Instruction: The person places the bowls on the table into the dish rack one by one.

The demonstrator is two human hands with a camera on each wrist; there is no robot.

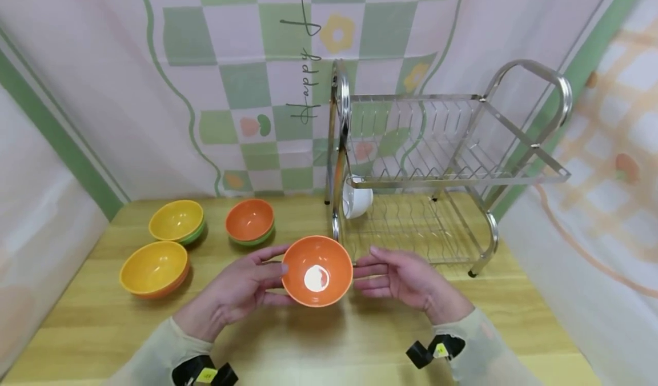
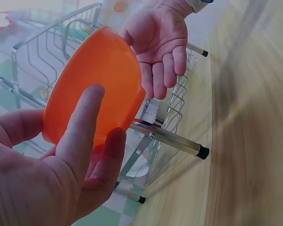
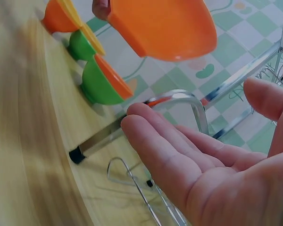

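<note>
An orange bowl (image 1: 300, 263) is held above the table, its inside facing the head camera. My left hand (image 1: 244, 286) grips it from the left, thumb at the rim and fingers beneath; in the left wrist view those fingers (image 2: 80, 122) lie against the bowl's outside (image 2: 113, 70). To the right of the bowl is my right hand (image 1: 401, 277), palm turned up and fingers extended. A gap between that hand (image 3: 193, 165) and the bowl (image 3: 165, 28) shows in the right wrist view. Behind the right hand stands a two-tier metal dish rack (image 1: 485, 206).
A white cup or bowl (image 1: 356, 198) leans in the rack's lower tier, left end. On the table's left are a yellow bowl on a green one (image 1: 176, 219), a yellow on an orange (image 1: 153, 267), and an orange on a green (image 1: 249, 220). A patterned curtain (image 1: 236, 83) hangs behind.
</note>
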